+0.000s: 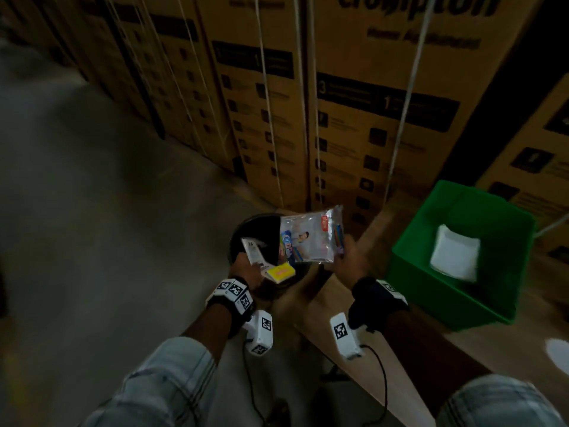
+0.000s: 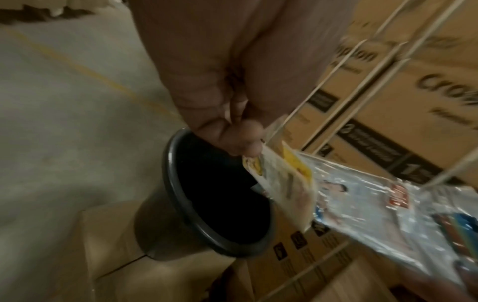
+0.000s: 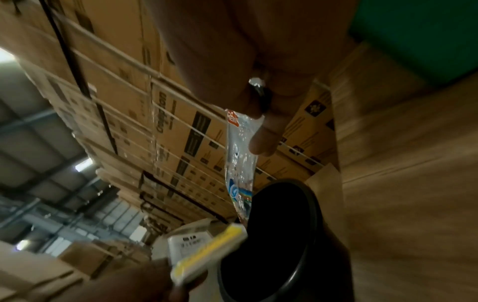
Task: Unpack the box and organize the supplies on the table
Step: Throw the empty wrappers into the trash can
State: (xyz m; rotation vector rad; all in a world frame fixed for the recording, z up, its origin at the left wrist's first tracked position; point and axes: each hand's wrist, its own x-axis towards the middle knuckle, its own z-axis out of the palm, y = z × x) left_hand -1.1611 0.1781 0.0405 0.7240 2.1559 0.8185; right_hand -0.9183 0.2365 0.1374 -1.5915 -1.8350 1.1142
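Note:
Over a black round bin (image 1: 257, 231), both hands hold packs. My left hand (image 1: 246, 265) pinches a small white card pack (image 1: 253, 248) together with a yellow pack (image 1: 280, 271). In the left wrist view the fingertips (image 2: 248, 143) clamp the top edge of these packs (image 2: 282, 183) above the bin (image 2: 207, 196). My right hand (image 1: 345, 252) pinches the right edge of a clear plastic pouch (image 1: 309, 238) with printed stationery inside. The right wrist view shows a finger (image 3: 261, 139) on the pouch (image 3: 239, 155), with the yellow pack (image 3: 209, 249) and bin (image 3: 279, 235) below.
The wooden table (image 1: 335, 306) runs along the right. On it stands a green crate (image 1: 412, 272) holding a white packet (image 1: 455, 255). Stacked strapped cardboard cartons (image 1: 369, 103) form a wall behind. Bare concrete floor (image 1: 92, 211) lies to the left.

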